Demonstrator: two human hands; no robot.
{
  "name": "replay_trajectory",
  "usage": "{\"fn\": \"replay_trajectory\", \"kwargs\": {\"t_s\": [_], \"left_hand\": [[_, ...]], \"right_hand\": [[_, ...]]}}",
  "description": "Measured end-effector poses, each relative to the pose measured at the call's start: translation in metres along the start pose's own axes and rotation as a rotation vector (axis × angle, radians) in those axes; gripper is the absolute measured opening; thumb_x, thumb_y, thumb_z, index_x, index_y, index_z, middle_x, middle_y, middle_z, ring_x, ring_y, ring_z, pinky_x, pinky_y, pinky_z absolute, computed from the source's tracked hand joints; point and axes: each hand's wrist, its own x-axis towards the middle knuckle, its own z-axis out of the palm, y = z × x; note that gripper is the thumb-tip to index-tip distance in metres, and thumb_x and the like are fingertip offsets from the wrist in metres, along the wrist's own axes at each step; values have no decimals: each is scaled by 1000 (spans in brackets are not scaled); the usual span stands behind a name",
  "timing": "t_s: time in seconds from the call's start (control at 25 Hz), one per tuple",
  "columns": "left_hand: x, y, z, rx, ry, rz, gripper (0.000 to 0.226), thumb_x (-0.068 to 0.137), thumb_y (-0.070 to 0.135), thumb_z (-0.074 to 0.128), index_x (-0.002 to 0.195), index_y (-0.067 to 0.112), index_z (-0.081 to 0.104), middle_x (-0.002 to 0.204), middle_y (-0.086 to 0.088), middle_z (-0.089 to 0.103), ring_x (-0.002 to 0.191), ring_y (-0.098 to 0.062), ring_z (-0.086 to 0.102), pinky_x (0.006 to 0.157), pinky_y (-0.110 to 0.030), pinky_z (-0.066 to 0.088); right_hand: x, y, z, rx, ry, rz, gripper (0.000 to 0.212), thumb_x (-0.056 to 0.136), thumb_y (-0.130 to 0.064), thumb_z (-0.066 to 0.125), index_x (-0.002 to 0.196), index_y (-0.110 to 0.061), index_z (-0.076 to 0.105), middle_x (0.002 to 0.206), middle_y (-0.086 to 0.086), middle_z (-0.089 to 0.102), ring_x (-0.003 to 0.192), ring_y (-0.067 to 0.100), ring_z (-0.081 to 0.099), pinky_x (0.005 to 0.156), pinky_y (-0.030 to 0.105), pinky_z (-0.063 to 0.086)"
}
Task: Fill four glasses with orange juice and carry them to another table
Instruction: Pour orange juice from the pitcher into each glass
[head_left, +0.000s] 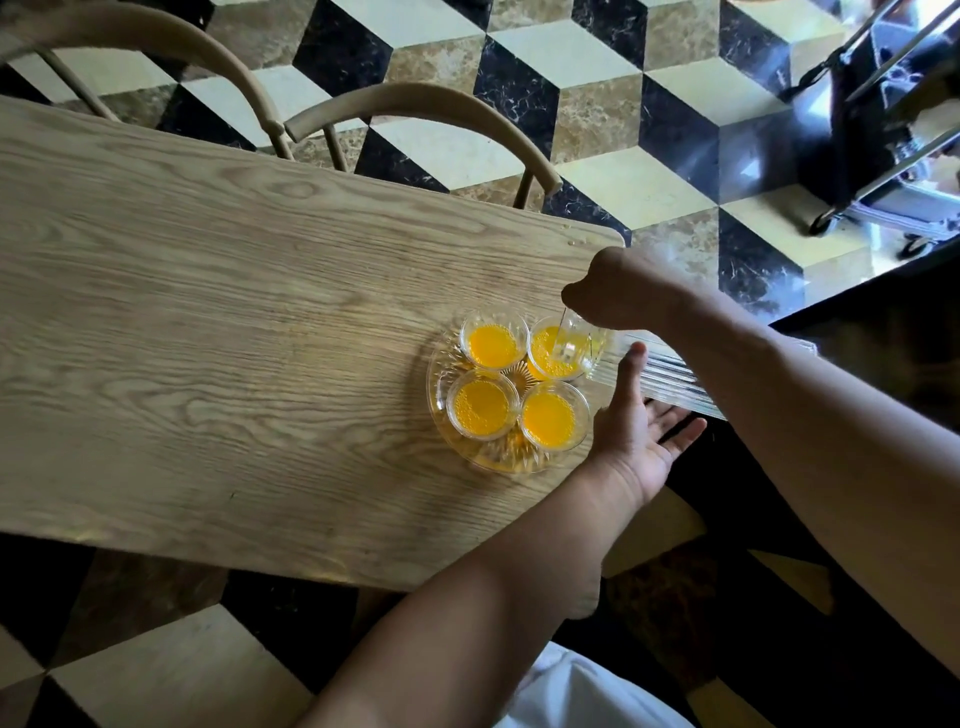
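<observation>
Several clear glasses holding orange juice stand together on a round clear glass tray (441, 410) near the right end of the wooden table (234, 322). My right hand (618, 291) grips a ribbed clear pitcher (665, 374), tipped with its mouth over the back right glass (553, 353). The back left glass (493, 340), front left glass (483, 405) and front right glass (550, 418) hold juice. My left hand (639, 431) is open, palm up, fingers straight, under the pitcher's body just right of the tray.
Two curved wooden chair backs (415, 104) stand at the table's far side. A wheeled metal cart (883, 130) is at the upper right on the patterned tile floor. The table's right edge lies close to the tray.
</observation>
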Motion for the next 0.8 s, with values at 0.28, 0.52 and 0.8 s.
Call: {"fn": "replay_trajectory", "kwargs": {"t_s": [0.28, 0.52, 0.8], "left_hand": [[-5, -14, -28, 301, 21, 97, 62, 67, 61, 86, 103, 17, 61, 117, -14, 59, 115, -29, 59, 78, -45, 62], [-17, -20, -55, 600, 0, 223, 132, 35, 79, 90, 138, 6, 48, 111, -13, 64, 101, -24, 67, 72, -35, 57], [-38, -32, -76, 817, -32, 502, 85, 60, 33, 99, 128, 12, 52, 106, -3, 67, 85, -3, 67, 72, -15, 54]], "right_hand": [[-49, 21, 9, 452, 152, 179, 38, 98, -31, 52, 63, -17, 47, 61, 0, 49, 56, 18, 47, 48, 26, 35], [-100, 41, 22, 787, 283, 252, 47, 96, -35, 59, 57, -16, 44, 52, 2, 39, 43, 15, 29, 46, 27, 23], [-155, 47, 42, 1099, 415, 164, 48, 99, -32, 59, 56, -11, 49, 57, 11, 46, 45, 17, 33, 50, 29, 27]]}}
